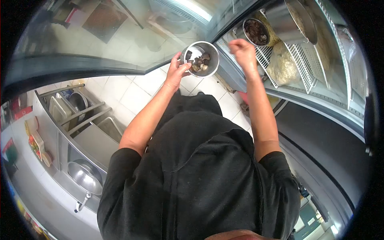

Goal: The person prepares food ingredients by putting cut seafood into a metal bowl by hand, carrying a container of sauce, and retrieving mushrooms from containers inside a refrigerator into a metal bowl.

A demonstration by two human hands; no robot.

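Note:
My left hand (179, 71) grips a round metal bowl (216, 60) by its side, thumb over the rim. Dark brown and paler chunks (201, 62), perhaps mushroom pieces, lie in the bottom of it. To the right, my right hand (244, 54) is raised in front of an open glass-door fridge, fingers curled in and slightly blurred; whatever they may hold cannot be made out. Just beyond that hand, a metal container (256, 32) filled with dark brown pieces stands on a white wire shelf (266, 60).
The fridge's glass door (120, 36) swings out at upper left. Inside the fridge are a large steel pot (282, 22) and a plastic-wrapped bundle (283, 66). At left stand a steel counter with rails (90, 116) and a shiny metal bowl (85, 176). White floor tiles (148, 88) lie below.

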